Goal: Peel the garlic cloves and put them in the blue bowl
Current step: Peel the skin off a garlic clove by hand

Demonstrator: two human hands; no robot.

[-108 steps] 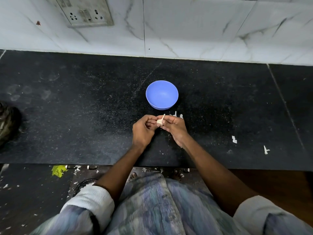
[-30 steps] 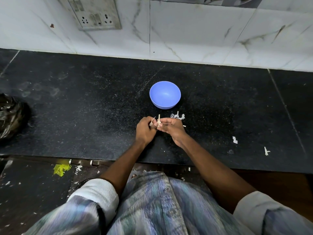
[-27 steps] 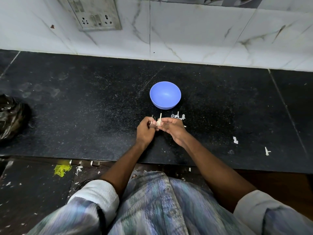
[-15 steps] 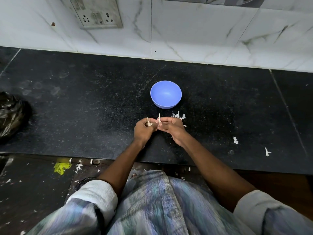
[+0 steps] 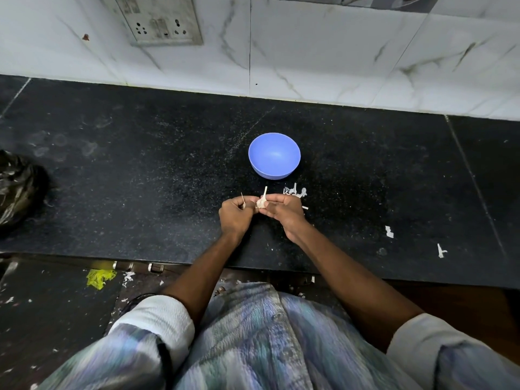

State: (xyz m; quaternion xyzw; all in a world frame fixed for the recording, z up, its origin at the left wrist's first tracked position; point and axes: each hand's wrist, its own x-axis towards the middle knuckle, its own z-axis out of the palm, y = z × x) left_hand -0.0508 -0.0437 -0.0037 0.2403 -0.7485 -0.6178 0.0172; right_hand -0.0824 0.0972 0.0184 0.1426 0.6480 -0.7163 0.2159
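Both forearms reach forward over the near edge of the black counter [image 5: 140,170], bare from the rolled white sleeves down, and the two hands meet just on the near side of the blue bowl [image 5: 274,155]. The left hand [image 5: 235,215] is curled, knuckles up, its fingertips pinching a thin sliver of skin [image 5: 242,199] that sticks up from them. The right hand [image 5: 282,211] is also curled, thumb and fingers pinched round the garlic clove [image 5: 261,202], whose pale stalk points up toward the bowl. The fingertips of the two hands touch at the clove.

The counter is dark speckled stone with a seam line running well to the right of the bowl. Behind the bowl rises a white marble-look tiled wall [image 5: 337,52], with a grey socket plate [image 5: 163,21] up and to the left of the bowl. Far to the left of the bowl, at the counter's edge, lies a crumpled black bag [image 5: 19,190]. The bowl sits upright, and nothing shows inside it. Just near and right of the bowl lies a small heap of white peel scraps [image 5: 295,191], and two more bits [image 5: 389,231] lie well off to its right.
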